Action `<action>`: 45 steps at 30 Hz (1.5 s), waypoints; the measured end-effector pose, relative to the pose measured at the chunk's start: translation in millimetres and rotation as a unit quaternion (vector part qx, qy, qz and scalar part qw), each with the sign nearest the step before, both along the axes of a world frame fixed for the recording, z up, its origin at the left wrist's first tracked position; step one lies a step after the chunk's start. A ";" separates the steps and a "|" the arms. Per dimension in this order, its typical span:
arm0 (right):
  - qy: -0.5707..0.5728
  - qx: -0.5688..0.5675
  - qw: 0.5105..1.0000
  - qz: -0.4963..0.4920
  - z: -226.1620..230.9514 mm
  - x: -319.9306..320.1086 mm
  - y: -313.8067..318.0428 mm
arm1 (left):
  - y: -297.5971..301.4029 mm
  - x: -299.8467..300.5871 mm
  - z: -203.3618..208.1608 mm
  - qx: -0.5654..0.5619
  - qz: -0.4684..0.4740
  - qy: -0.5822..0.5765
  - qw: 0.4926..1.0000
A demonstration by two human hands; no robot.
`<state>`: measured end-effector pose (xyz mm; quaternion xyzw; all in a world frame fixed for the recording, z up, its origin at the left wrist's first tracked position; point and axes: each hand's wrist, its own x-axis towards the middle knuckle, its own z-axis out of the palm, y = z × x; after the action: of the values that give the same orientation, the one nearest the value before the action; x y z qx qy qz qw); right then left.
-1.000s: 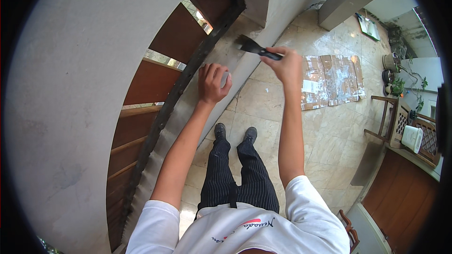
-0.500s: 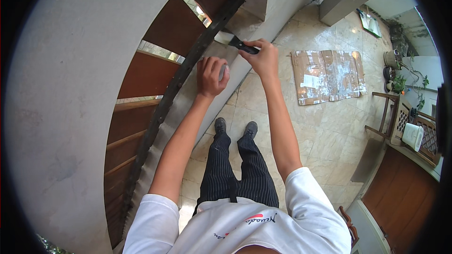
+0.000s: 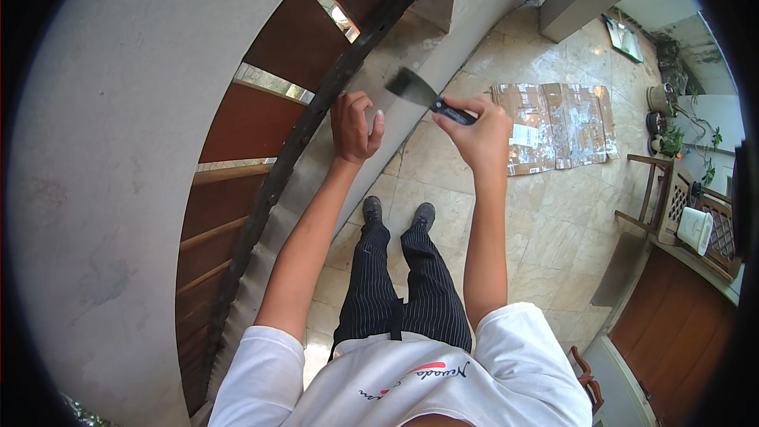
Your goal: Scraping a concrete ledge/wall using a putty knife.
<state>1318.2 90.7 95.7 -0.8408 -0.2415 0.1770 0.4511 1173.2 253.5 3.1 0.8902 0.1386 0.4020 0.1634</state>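
My right hand (image 3: 482,130) grips the black handle of a putty knife (image 3: 453,112), over the edge of the low wall. The knife's wide blade (image 3: 411,87) points up and left above the grey ledge (image 3: 399,47), slightly blurred by motion. To its left, my left hand (image 3: 357,126) is over the same ledge, close to the dark metal frame (image 3: 320,103) of the wooden slats. Its fingers are loosely curled, and the thumb stands apart from them. Nothing shows in the gap between thumb and fingers; the palm is hidden.
Reddish-brown wooden slats (image 3: 253,122) line the left, beside a pale wall (image 3: 103,190). Flattened, paint-stained cardboard (image 3: 553,126) lies on the tiled floor (image 3: 545,229). Farther right are potted plants (image 3: 670,141), a wooden chair (image 3: 672,190) and a white container (image 3: 694,229).
My right hand has moved right and toward me with the putty knife, drawing the blade away from the dark frame. My left hand has stayed nearly in place, its fingers slightly looser.
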 end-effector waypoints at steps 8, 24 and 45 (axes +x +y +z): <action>-0.048 0.068 0.996 0.011 -29.4 -18.6 35.1 | -4.0 2.5 -2.1 0.008 0.001 0.017 1.000; -0.106 0.024 0.994 0.000 -41.1 105.3 29.7 | -10.0 14.5 3.6 -0.001 -0.009 0.018 1.000; -0.004 -0.066 0.998 0.005 -27.5 95.6 29.6 | -8.7 10.9 5.4 -0.001 -0.003 0.039 0.999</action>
<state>1413.9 120.2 68.2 -0.8683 -0.2350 0.1918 0.3925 1184.1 244.9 8.5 0.9056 0.1427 0.3658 0.1604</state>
